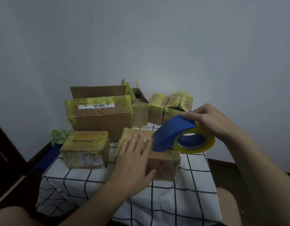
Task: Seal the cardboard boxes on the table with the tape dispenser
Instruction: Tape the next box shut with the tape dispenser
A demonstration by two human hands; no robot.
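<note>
Boxes crowd the far half of the tabletop [196, 181], which wears a white cloth with a dark grid. The near box [163, 165] lies at the middle, its top under both hands. The left hand [134, 162] presses flat on that top, fingers spread, thumb down the front face; its grip is wide, closed on nothing. The right hand [211, 119] holds the blue dispenser [172, 132] from above, its grip wrapped over the curved back. The dispenser's front edge touches the box top just beside the left fingertips, and its yellowish tape roll [194, 141] hangs over the box's right end.

Left of the near box, close but apart, sits a small box [85, 149] wrapped in tape. Behind these stands a large box [100, 118] with a barcode label, and an open box [139, 108] beside it. Two more taped boxes [168, 106] stand at the back right. Something crumpled and green [60, 136] lies at the tabletop's left edge.
</note>
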